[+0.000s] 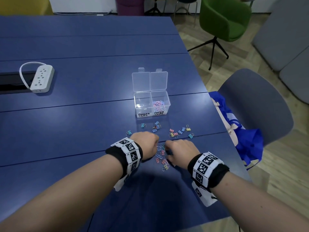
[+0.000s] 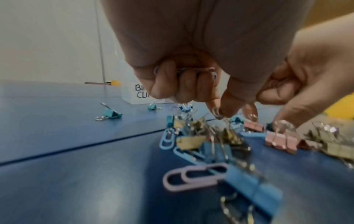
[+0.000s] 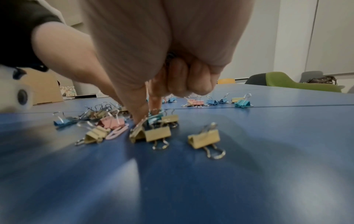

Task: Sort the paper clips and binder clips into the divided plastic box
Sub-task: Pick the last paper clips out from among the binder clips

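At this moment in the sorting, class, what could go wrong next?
1. The left hand already grips several paper clips while pinching for more; some may slip out.
2. Paper clips and binder clips lie tangled in the pile, so a binder clip might ride along into the paper clips compartment.

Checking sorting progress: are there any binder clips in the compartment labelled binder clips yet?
No, the binder clips compartment looks empty.

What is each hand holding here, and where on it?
The left hand grips several paper clips in its curled fingers, pinching another wire in the pile. The right hand reaches its fingertips into the pile; its hold cannot be told.
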